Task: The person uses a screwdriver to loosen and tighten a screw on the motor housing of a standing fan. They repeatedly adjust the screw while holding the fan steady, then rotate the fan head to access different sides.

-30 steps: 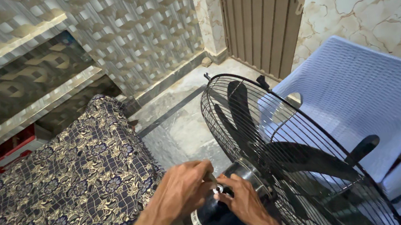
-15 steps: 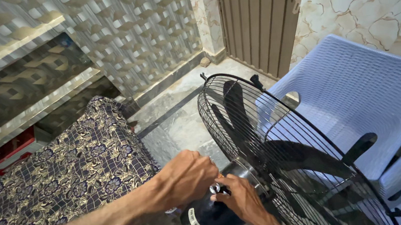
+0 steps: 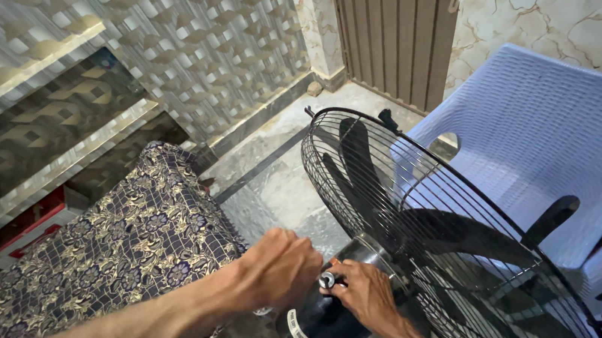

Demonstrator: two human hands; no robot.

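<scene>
you're working the small metal knob (image 3: 326, 279) atop the fan's black motor housing (image 3: 319, 325), left hand (image 3: 278, 270) curled shut beside it, right hand (image 3: 364, 294) pinching it; next, turn gently while steadying the wire cage (image 3: 426, 207).

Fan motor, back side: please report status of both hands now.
Left hand closed over the small metal knob on the black motor housing. Right hand steadying the housing beside it. Wire guard close behind; nothing blocking.

One fan (image 3: 430, 237), one chair (image 3: 541, 157), two hands; perhaps one mattress (image 3: 121, 250).
</scene>
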